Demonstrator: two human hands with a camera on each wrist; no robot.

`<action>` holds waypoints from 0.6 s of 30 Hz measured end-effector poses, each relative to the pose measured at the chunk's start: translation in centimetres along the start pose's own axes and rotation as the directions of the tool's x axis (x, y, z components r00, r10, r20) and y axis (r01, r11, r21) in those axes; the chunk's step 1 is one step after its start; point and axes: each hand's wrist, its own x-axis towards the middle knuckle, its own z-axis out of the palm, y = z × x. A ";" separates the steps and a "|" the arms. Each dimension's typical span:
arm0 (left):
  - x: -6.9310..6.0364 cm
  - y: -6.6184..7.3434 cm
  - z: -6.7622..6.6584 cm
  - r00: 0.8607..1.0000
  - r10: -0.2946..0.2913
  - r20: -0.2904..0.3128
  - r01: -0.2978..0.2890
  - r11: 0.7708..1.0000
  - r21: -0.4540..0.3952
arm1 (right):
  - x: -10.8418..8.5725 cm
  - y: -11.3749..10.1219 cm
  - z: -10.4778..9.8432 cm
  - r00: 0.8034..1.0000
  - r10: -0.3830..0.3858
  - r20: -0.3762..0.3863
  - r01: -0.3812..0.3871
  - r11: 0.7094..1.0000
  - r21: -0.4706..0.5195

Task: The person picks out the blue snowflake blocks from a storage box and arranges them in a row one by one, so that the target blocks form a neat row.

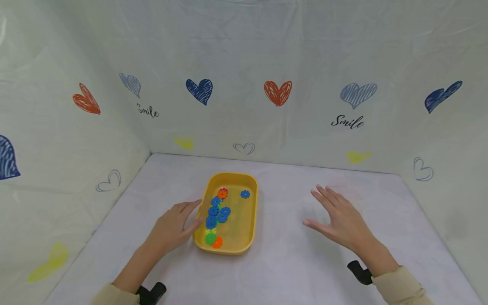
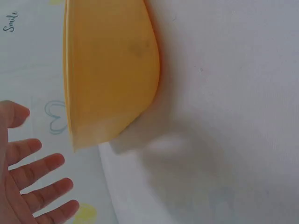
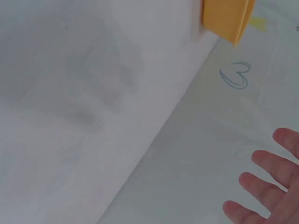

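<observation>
A yellow tray (image 1: 238, 250) stands on the white table, left of centre in the head view. Inside it, several notched plastic discs, blue (image 1: 213, 211), green (image 1: 211, 239) and orange (image 1: 217, 242), crowd along the left side. One blue disc (image 1: 245, 194) lies apart near the far right corner. My left hand (image 1: 169, 228) is beside the tray's left wall, fingers spread and holding nothing; in the left wrist view a gap separates it from the tray (image 2: 112, 74). Over the table to the right, my right hand (image 1: 341, 220) has its fingers extended and holds nothing.
White sheeting (image 1: 244, 51) printed with hearts and "Smile" words rises behind the table and at both sides. The white tabletop (image 1: 282, 237) stretches between the tray and my right hand. Each wrist carries a black band (image 1: 359, 272).
</observation>
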 end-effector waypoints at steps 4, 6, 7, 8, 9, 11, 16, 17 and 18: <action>-0.4 0.1 0.5 0.993 -0.109 0.033 0.111 0.992 -0.062 | 0.6 -0.8 0.2 1.000 0.022 -0.007 -0.022 0.999 0.050; -0.5 0.0 0.9 0.983 -0.175 0.062 0.182 0.975 -0.126 | 0.9 -1.1 0.2 0.999 0.037 0.001 -0.037 0.996 0.081; -0.6 0.0 1.1 0.976 -0.205 0.078 0.215 0.963 -0.165 | 1.0 -1.3 0.3 0.999 0.046 0.009 -0.047 0.994 0.095; -0.7 0.0 1.3 0.968 -0.232 0.095 0.247 0.948 -0.202 | 1.2 -1.6 0.3 0.998 0.054 0.015 -0.056 0.992 0.110; -0.8 -0.1 1.5 0.961 -0.254 0.109 0.274 0.930 -0.245 | 1.3 -1.8 0.3 0.998 0.062 0.019 -0.064 0.990 0.125; -1.0 -0.2 2.1 0.947 -0.294 0.132 0.322 0.889 -0.325 | 1.6 -2.2 0.4 0.997 0.073 0.032 -0.077 0.985 0.151; -1.5 0.0 3.1 0.905 -0.395 0.157 0.417 0.756 -0.504 | 2.3 -3.3 0.9 0.993 0.099 0.058 -0.110 0.966 0.232; -1.6 0.1 3.1 0.895 -0.415 0.165 0.436 0.728 -0.529 | 2.4 -3.5 1.0 0.993 0.103 0.061 -0.115 0.960 0.254; -1.6 0.2 3.1 0.887 -0.430 0.169 0.447 0.706 -0.550 | 2.6 -3.9 1.1 0.992 0.105 0.063 -0.119 0.954 0.275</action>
